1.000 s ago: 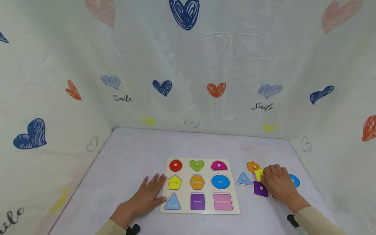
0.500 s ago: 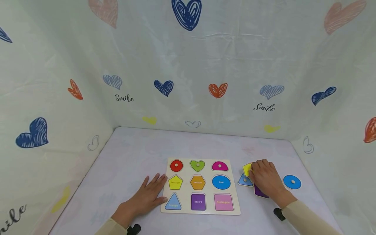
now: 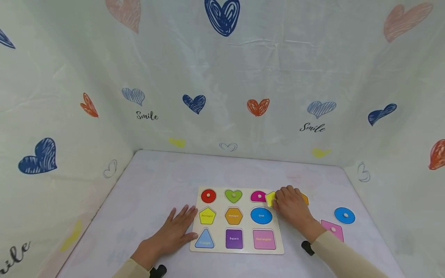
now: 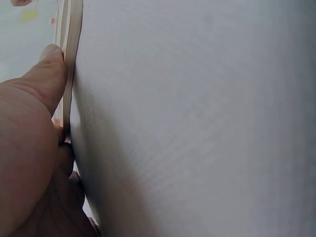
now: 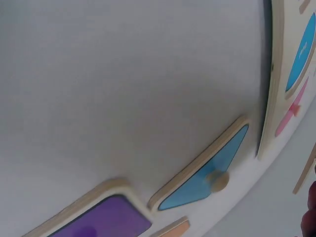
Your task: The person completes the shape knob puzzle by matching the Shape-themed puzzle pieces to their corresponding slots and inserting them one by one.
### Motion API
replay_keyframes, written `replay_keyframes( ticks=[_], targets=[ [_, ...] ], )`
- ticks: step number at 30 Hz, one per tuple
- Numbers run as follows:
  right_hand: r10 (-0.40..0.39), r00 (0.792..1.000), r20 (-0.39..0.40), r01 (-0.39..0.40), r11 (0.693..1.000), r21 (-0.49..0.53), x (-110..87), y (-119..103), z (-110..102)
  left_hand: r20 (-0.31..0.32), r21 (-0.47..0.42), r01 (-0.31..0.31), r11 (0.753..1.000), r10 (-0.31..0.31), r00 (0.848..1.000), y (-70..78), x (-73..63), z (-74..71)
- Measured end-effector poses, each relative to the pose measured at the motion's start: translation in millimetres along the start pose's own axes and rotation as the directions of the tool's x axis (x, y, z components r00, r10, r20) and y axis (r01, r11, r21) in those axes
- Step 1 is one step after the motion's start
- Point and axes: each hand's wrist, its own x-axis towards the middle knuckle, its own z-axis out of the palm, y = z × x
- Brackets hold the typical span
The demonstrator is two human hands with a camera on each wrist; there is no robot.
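Observation:
My right hand pinches a yellow pentagon puzzle piece above the upper right corner of the wooden shape board. The piece partly covers the magenta half-circle. In the right wrist view only bits of the fingers show at the right edge. Spread out flat, my left hand lies at the board's left edge, its thumb touching the board's side in the left wrist view. A red circle and a green heart sit in the top row with knobs showing.
Right of the board lie a blue oval piece, a pink rectangle and an orange hexagon, partly behind my hand. The right wrist view shows a blue triangle and a purple square. Heart-printed cloth walls surround the table.
My right hand has picked the yellow pentagon out of the loose pieces and carried it left to the board's corner. The left hand has stayed in place.

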Motion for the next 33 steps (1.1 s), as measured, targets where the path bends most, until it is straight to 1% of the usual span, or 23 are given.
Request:
replay_keyframes(
  ticks=[4, 9, 16, 20, 24, 30, 33],
  targets=[
    [-0.032, 0.999, 0.002, 0.032, 0.999, 0.004, 9.4, -17.1, 3.2, 0.001, -0.004, 0.001, 1.000, -0.001, 1.000, 0.1, 0.0, -0.4],
    [-0.048, 0.999, 0.016, 0.047, 0.998, 0.028, 22.4, -36.7, 3.4, 0.007, -0.014, 0.004, 1.000, -0.004, 1.000, 0.8, -1.1, -0.7],
    [-0.111, 0.993, -0.028, 0.112, 0.993, 0.046, 41.1, -64.2, 2.9, 0.006, -0.022, 0.006, 1.000, -0.006, 1.000, 1.8, -1.6, -1.8],
    [-0.139, 0.990, -0.031, 0.141, 0.988, 0.058, 47.6, -80.5, 4.5, 0.002, -0.013, 0.002, 1.000, -0.002, 1.000, 0.5, -0.4, -0.5],
    [-0.148, 0.989, -0.002, 0.147, 0.987, 0.062, 53.0, -96.8, 6.1, -0.003, -0.005, 0.000, 1.000, 0.000, 1.000, -0.8, 0.6, 0.5],
    [-0.142, 0.987, 0.073, 0.138, 0.989, 0.055, 59.0, -119.9, 6.6, 0.000, -0.010, 0.012, 1.000, -0.012, 1.000, -1.7, 1.2, 1.4],
    [-0.145, 0.985, 0.097, 0.140, 0.989, 0.056, 62.2, -131.4, 4.7, 0.003, -0.003, 0.018, 1.000, -0.018, 1.000, -1.9, 0.9, 2.0]
  ],
)
